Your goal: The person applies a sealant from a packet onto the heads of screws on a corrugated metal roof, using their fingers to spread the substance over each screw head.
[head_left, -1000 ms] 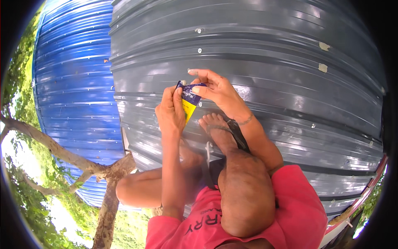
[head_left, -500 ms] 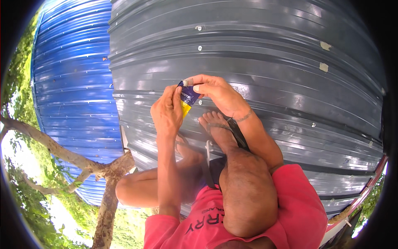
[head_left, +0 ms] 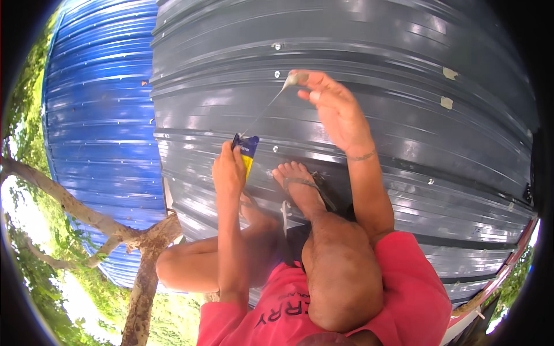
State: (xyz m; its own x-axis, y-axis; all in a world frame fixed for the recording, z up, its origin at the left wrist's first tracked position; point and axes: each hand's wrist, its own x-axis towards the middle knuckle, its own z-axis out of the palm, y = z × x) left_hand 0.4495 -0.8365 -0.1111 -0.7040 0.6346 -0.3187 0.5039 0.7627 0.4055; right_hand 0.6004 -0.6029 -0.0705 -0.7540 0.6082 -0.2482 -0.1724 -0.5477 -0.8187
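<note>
My left hand (head_left: pixel 227 174) pinches a small dark blue and yellow packet (head_left: pixel 247 151) by its left edge, above the grey metal roofing. Its upper end looks torn. Up and to the right, my right hand (head_left: pixel 341 118) is raised with its fingers apart. A blob of greyish-white sticky paste (head_left: pixel 292 79) clings to the index fingertip. From that blob a thin strand stretches down to the packet's top. The thumb stays clear of the paste.
I squat on ribbed grey metal sheets (head_left: pixel 375 63) with screw heads and two pale patches (head_left: pixel 448 73) at the right. Blue sheets (head_left: pixel 104 115) adjoin at the left. A tree branch (head_left: pixel 75 202) rises by the roof edge at lower left. My sandaled foot (head_left: pixel 295 176) is below my hands.
My right hand has moved up and right, away from the packet, drawing the paste out into a strand. My left hand has lowered slightly with the packet.
</note>
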